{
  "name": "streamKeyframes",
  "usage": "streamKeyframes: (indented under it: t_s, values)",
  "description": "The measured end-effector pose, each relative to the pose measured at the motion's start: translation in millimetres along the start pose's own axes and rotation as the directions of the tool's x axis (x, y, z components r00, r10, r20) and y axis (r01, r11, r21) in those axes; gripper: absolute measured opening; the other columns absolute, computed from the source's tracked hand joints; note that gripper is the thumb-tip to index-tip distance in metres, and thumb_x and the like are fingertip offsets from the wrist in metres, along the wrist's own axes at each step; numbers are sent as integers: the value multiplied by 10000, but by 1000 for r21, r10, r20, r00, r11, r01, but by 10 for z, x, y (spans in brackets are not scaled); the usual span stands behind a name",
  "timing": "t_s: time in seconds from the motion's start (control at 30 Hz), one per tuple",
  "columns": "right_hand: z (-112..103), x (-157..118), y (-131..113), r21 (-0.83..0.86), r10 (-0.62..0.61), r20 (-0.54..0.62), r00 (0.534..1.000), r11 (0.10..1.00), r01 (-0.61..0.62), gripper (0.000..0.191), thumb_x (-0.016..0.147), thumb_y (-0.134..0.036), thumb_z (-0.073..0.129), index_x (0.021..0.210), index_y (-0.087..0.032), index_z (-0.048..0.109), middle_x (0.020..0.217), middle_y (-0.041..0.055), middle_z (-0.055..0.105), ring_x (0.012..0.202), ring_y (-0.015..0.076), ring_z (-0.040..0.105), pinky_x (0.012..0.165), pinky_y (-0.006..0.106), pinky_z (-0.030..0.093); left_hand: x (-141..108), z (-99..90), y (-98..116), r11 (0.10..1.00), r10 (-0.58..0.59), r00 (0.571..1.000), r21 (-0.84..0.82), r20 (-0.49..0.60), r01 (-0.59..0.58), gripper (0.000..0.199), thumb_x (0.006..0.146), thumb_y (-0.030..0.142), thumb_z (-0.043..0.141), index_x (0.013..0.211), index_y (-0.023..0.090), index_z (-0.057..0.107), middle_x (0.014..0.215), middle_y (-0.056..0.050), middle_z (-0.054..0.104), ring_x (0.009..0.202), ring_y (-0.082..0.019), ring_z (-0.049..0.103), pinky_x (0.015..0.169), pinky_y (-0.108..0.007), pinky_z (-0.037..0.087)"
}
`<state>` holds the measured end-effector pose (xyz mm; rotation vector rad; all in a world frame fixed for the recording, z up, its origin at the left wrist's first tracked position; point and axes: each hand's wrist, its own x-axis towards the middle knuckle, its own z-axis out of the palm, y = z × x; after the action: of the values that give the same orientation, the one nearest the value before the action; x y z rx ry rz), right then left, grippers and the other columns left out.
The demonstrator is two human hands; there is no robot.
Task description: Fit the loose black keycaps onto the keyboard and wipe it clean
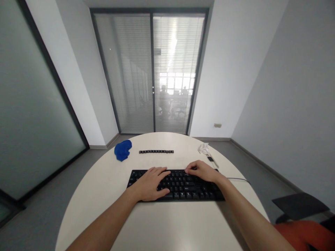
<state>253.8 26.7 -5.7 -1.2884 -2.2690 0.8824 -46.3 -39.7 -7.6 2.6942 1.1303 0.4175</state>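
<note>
A black keyboard [180, 196] lies on the round table in front of me. Across its left part rests my left hand [150, 183], palm down with the fingers spread, covering many keys. At the keyboard's upper edge, right of its middle, my right hand [200, 170] has thumb and fingertips pinched together; whatever they may hold is too small to make out. Beyond the keyboard a row of loose black keycaps [156, 151] is lined up on the tabletop.
On the pale table [167, 223], a blue cloth [123, 150] lies at the far left. A crumpled white tissue [203, 148] and a thin tool with a black part [210, 159] lie at the far right. The keyboard's cable [239, 179] runs right. An orange-seated chair [306, 233] stands at right.
</note>
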Motion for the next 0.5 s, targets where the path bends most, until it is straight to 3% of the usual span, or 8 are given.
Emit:
streamKeyframes:
  t_s: [0.13,0.27,0.5]
  values:
    - [82,303,-8,-237,92,-110,990,965,-116,319,896,-353,605,1127,-167,720,1016,61,759,888,199,697,813,280,504,10,-9,6,1000,0,1000,14,-11,0,650,884,485,618,1460,227,460,1521,-113,452,1379,-314,435,1181,-503,323]
    - [160,683,-20,-358,127,-185,975,915,-187,406,889,-289,614,1272,-156,638,1128,108,732,1030,252,670,907,331,472,10,-23,8,1000,8,1000,13,-28,-7,652,870,483,630,1444,220,470,1499,-118,470,1356,-313,455,1170,-496,341]
    - [187,1130,-34,-506,154,-193,969,830,-233,584,899,-296,618,1457,-203,470,1189,132,698,1099,281,644,900,361,472,6,-12,-10,1000,10,1000,5,-23,-10,668,858,482,644,1443,216,464,1501,-120,463,1360,-318,444,1175,-494,332]
